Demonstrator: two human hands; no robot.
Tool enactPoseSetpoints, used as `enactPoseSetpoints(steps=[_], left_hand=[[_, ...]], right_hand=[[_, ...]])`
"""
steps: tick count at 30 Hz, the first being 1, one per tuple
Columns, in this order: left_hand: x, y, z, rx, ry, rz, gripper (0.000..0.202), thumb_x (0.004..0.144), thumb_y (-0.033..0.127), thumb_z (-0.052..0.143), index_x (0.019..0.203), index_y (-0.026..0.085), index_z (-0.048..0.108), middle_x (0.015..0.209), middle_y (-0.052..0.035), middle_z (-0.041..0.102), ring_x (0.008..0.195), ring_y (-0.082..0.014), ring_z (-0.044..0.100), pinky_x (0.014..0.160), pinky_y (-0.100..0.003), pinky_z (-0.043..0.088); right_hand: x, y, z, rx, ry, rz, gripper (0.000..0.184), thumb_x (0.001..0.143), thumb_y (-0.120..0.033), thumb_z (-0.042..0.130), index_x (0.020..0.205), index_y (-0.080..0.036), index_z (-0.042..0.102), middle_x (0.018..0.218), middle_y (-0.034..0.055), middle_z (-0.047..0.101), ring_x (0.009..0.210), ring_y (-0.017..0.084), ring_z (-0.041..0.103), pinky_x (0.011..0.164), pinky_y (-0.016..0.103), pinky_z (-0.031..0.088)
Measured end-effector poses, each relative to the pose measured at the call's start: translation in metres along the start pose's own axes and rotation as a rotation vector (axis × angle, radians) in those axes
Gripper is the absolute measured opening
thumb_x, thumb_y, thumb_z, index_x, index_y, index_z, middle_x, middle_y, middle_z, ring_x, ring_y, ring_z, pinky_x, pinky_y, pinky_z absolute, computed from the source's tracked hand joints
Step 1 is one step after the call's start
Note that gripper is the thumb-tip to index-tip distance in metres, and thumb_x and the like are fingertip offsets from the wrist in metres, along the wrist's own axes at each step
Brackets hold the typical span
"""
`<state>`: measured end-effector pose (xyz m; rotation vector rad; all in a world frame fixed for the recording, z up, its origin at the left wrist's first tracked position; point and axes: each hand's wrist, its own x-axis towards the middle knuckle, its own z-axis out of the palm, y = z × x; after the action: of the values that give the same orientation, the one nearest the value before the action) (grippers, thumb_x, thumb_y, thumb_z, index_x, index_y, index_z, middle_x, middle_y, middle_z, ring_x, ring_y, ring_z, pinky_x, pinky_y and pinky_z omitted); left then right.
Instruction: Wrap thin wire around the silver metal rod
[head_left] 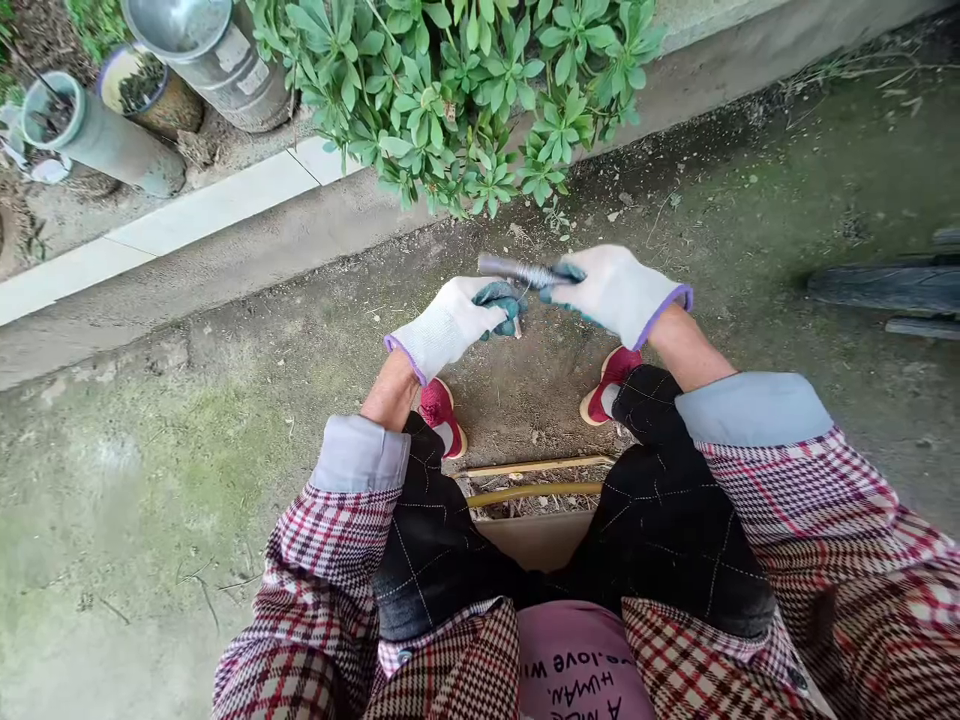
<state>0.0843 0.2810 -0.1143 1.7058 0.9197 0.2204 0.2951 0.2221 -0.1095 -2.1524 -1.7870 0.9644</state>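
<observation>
Both of my hands wear white knit gloves with blue-green palms and purple cuffs. My right hand is closed around one end of a dark rod that has silvery wire wound around its middle. The rod points left, its free end just above my left hand. Fingers and thumb of that left hand are pressed together below the coil. A faint thin strand seems to run from the coil toward them, and a small pale tip pokes out under the fingers; what they grip is largely hidden.
A leafy green plant overhangs the concrete curb ahead. Pots and a metal bucket stand beyond it at left. Dark wooden pieces lie at right. Between my knees are yellowish poles; red shoes rest on mossy ground.
</observation>
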Motion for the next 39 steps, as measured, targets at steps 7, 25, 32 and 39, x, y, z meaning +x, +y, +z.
enactPoseSetpoints(steps=[7, 25, 32, 39], left_hand=[[0.005, 0.004, -0.003, -0.066, 0.008, 0.054, 0.014, 0.082, 0.016, 0.059, 0.089, 0.012, 0.071, 0.076, -0.0037, 0.072, 0.065, -0.0098, 0.064, 0.059, -0.020, 0.051], [0.001, 0.004, -0.003, 0.007, 0.098, 0.030, 0.012, 0.081, 0.019, 0.060, 0.081, 0.016, 0.071, 0.059, 0.0001, 0.061, 0.054, -0.0112, 0.054, 0.054, -0.025, 0.046], [0.001, 0.007, -0.008, -0.076, 0.036, 0.076, 0.011, 0.086, 0.020, 0.059, 0.084, 0.014, 0.069, 0.066, -0.0008, 0.065, 0.057, -0.0099, 0.057, 0.059, -0.023, 0.047], [0.010, -0.007, -0.010, -0.120, 0.029, 0.095, 0.005, 0.078, 0.012, 0.062, 0.077, 0.014, 0.066, 0.074, -0.0007, 0.068, 0.067, -0.0110, 0.060, 0.068, -0.024, 0.050]], right_hand=[[-0.024, -0.011, -0.011, 0.974, -0.026, -0.044, 0.035, 0.084, -0.051, 0.080, 0.081, -0.020, 0.063, 0.057, -0.0031, 0.054, 0.044, 0.009, 0.042, 0.034, 0.022, 0.034], [0.002, 0.004, -0.003, -0.004, 0.004, 0.008, 0.028, 0.083, -0.034, 0.075, 0.069, -0.023, 0.053, 0.059, 0.0004, 0.047, 0.066, 0.019, 0.051, 0.061, 0.033, 0.035], [-0.020, -0.012, -0.010, 0.870, 0.018, 0.028, 0.033, 0.084, -0.046, 0.080, 0.078, -0.021, 0.060, 0.060, -0.0017, 0.053, 0.047, 0.009, 0.041, 0.038, 0.025, 0.035], [-0.031, -0.006, -0.015, 0.892, -0.342, -0.102, 0.040, 0.071, -0.052, 0.087, 0.077, -0.020, 0.065, 0.058, -0.0024, 0.059, 0.043, 0.008, 0.046, 0.034, 0.021, 0.036]])
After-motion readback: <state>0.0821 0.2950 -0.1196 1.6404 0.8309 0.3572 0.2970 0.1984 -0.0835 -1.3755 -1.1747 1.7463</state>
